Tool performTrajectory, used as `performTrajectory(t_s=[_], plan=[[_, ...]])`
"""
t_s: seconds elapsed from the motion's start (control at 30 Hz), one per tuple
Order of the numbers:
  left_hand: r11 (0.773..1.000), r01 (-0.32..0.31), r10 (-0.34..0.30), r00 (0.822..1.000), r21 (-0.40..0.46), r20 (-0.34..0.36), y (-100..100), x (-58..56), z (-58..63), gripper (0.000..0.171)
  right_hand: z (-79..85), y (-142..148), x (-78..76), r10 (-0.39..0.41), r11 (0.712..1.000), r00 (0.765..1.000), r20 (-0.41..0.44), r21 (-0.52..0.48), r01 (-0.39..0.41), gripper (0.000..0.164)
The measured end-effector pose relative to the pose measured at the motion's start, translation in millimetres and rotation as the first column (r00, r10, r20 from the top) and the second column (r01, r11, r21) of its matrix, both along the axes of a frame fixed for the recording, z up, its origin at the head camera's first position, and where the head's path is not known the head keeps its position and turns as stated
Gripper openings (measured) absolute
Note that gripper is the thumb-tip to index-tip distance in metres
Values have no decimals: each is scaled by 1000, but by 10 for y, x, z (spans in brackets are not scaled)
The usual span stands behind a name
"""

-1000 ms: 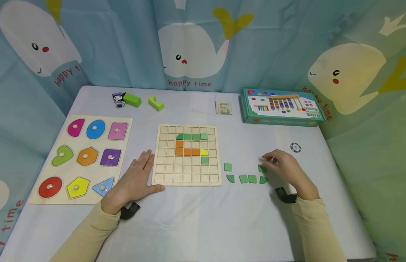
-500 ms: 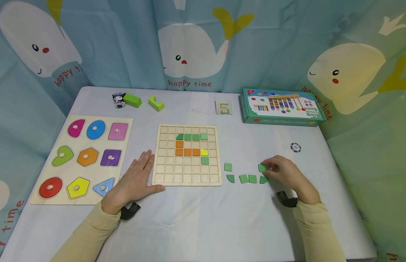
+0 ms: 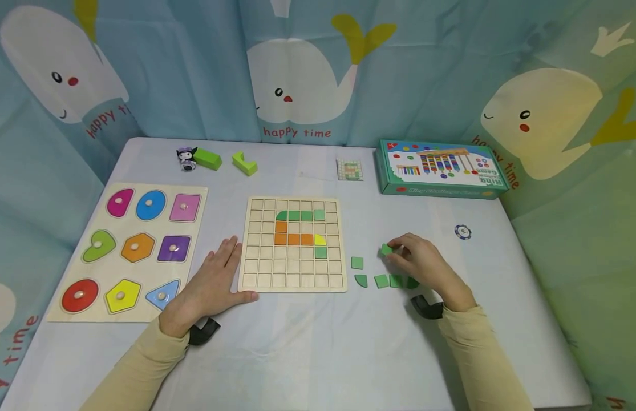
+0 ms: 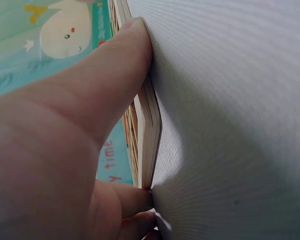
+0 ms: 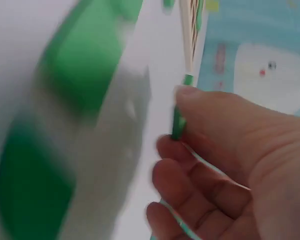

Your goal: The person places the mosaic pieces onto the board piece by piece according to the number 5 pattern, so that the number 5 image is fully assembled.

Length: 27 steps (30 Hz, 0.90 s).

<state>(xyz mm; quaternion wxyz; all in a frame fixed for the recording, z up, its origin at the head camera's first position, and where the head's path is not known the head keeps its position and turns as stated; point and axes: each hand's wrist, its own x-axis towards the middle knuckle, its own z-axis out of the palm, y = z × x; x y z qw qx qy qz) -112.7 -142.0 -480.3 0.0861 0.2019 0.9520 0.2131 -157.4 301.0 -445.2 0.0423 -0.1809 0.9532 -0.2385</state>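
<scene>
My right hand point(image 3: 428, 265) pinches a green square tile point(image 3: 385, 249) between thumb and fingers, raised off the table; the right wrist view shows this tile point(image 5: 177, 122) edge-on. Below it lie loose green pieces: a square tile point(image 3: 357, 262), a quarter-round tile point(image 3: 361, 281) and several others, one partly hidden behind the hand. To the left, a wooden grid board point(image 3: 266, 279) bears green, orange and yellow tiles. My left hand point(image 3: 210, 285) lies flat with spread fingers at the board's lower left corner; in the left wrist view its thumb point(image 4: 125, 55) touches the board's edge.
A shape puzzle board point(image 3: 128, 274) with knobbed pieces lies at the left, partly under the left forearm. Behind are a small figurine point(image 3: 186, 159), green blocks point(image 3: 207, 158), a pattern card point(image 3: 350, 169) and a game box point(image 3: 443, 169). A round chip point(image 3: 463, 232) lies at the right.
My right hand has picked up the green square tile from the right end of the loose pieces and carried it left. The left hand stays in place.
</scene>
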Motion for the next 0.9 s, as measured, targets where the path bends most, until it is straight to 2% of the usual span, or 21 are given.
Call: performTrajectory(t_s=[0.17,0.3,0.57,0.7,0.9], plan=[[1000,-1,1,1000,-8,-3,1,-3,1,109,-43,-359,-15,96,995,994,-57,-30,-97,22],[1000,1,-1,1000,-6,-7,-2,1,-1,109,-56,-643,-6,191,981,980,-57,-31,-193,20],[1000,2,-2,1000,-4,-11,0,0,-21,110,-78,-1028,3,361,931,927,-99,-14,-364,21],[1000,0,0,1000,-2,-9,-2,3,-25,110,-93,-1115,-3,389,920,914,-117,-4,-393,21],[1000,-4,4,1000,-1,-1,-4,-2,-28,110,-110,-1156,0,391,920,913,-117,12,-392,22]])
